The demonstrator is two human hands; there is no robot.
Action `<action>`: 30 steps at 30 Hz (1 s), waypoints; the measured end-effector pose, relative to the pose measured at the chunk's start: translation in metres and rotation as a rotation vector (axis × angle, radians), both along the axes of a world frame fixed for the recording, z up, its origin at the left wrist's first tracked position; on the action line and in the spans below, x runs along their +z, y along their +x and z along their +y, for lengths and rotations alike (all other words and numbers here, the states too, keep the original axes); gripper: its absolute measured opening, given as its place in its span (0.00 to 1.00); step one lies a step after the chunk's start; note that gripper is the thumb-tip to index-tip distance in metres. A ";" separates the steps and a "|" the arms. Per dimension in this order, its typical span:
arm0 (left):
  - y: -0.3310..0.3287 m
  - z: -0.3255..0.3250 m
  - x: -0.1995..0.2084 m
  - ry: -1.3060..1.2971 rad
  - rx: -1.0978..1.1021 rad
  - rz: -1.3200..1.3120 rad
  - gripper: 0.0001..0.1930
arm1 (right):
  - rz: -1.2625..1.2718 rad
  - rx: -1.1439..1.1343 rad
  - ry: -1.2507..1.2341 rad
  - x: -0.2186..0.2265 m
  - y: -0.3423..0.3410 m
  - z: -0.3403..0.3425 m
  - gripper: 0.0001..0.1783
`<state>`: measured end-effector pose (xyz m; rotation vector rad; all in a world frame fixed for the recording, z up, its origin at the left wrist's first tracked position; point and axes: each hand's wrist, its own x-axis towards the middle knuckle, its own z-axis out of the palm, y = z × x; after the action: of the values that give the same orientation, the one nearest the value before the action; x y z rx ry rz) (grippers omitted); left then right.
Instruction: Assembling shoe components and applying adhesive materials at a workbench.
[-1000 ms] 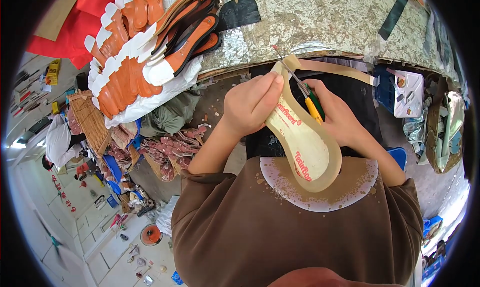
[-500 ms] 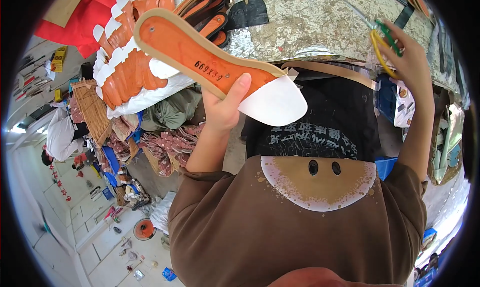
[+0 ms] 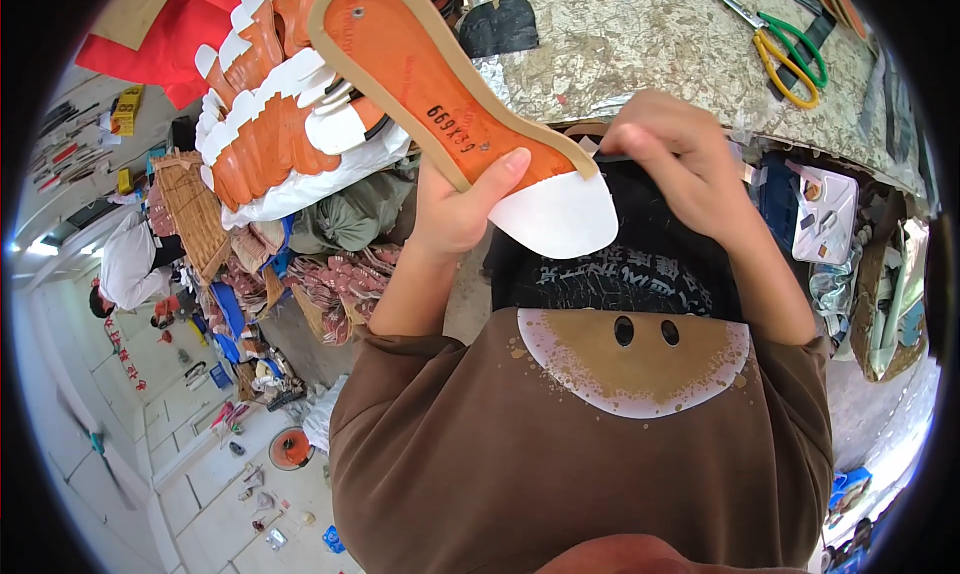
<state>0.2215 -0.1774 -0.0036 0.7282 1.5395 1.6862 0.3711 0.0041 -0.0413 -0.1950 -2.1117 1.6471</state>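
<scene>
so, left hand (image 3: 455,209) first, mid-frame: thumb pressed on the orange face near the white toe, fingers out of sight behind, pinching an orange insole (image 3: 400,69) that slants from the top of the frame toward its centre. that hold, i'd say, leaves the end of its tan edging (image 3: 574,153) uncovered. and the right hand (image 3: 680,159), right of centre, has fingers curled, tips just beside that end; whether they're pinching anything, i cannot tell. scissors (image 3: 757,24) lie upper right on the worn worktable (image 3: 620,44), probably parked to free that hand yet be within reach. upper left, a pile of white-toed insoles (image 3: 258,139), overlapping, likely for easy picking.
</scene>
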 end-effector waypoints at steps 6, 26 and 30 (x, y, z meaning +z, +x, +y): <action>0.007 0.004 -0.013 0.016 0.105 0.047 0.10 | -0.066 0.017 0.254 -0.001 -0.016 -0.030 0.16; -0.253 0.099 -0.005 -0.742 -0.029 1.943 0.23 | -0.059 -0.371 0.810 -0.033 -0.088 0.085 0.12; -0.247 0.116 -0.028 -0.204 0.232 2.093 0.21 | -0.229 -0.406 1.003 -0.060 -0.133 0.133 0.13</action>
<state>-0.0251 -0.0614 -0.0314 2.6008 2.9110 0.2621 0.2383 0.1374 -0.1015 -0.4470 -2.5689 0.2501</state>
